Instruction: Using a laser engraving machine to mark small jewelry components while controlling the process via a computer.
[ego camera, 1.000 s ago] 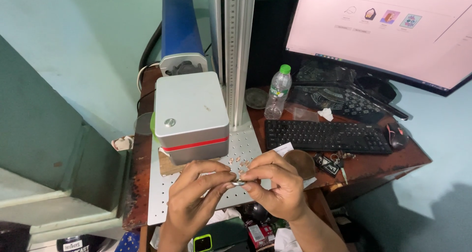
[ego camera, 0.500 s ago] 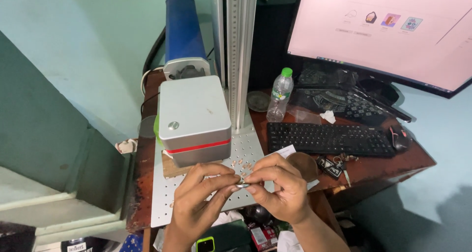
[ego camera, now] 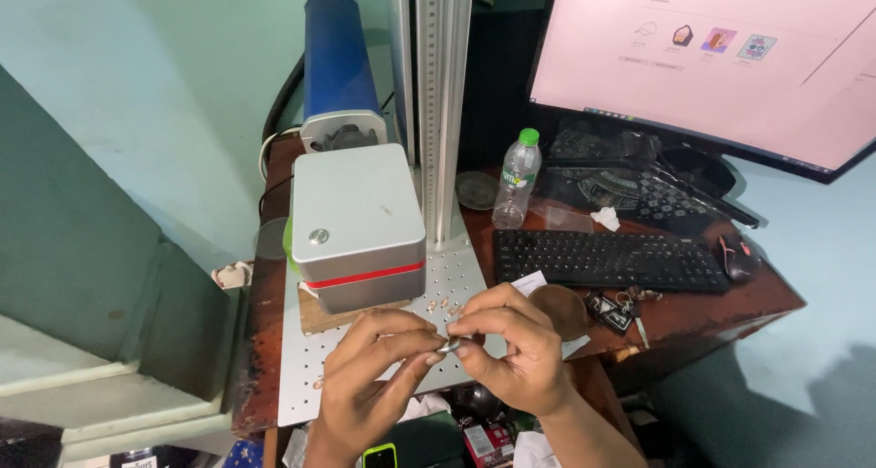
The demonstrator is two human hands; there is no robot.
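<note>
The fingers of the left hand and the fingers of the right hand come together at their tips. Between them they pinch a small shiny metal piece. Both hands are closed on it, one from each side. The piece is too small to tell what it is. It is held up in the air, just over the front edge of a white plate with many little holes.

The plate lies on a brown wooden counter. A few tiny bits lie on the plate just behind the hands. Behind them is a grey box with a red stripe, which sits over a thin wooden board. A blue tube goes back from the top of the box. Beside it a tall metal post stands up.

To the right of the hands is a round brown disc on the counter, very near the right hand. Next to it lie some keys. Farther back is a black keyboard, with a dark mouse at its right end. A clear plastic bottle with a green cap stands near the post. A big screen glows pink above the keyboard.
</note>
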